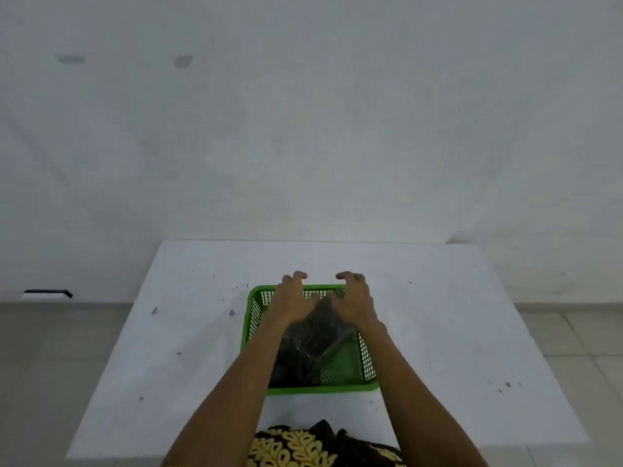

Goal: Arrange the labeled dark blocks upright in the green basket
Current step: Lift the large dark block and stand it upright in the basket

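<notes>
A green mesh basket (pixel 365 362) stands on the white table, near its front middle. Dark blocks wrapped in clear plastic (pixel 315 342) fill its left and middle part, leaning at an angle; their labels are not readable. My left hand (pixel 293 299) and my right hand (pixel 352 298) hover over the far end of the basket, on either side of the top of the blocks. Fingers of both are curled and spread, thumbs touching or nearly touching the plastic. Whether either hand actually grips the blocks is unclear.
The white table (pixel 455 332) carries small dark specks and reaches to a white wall behind. Tiled floor shows on both sides. A patterned black and yellow garment (pixel 303 446) lies at the table's near edge.
</notes>
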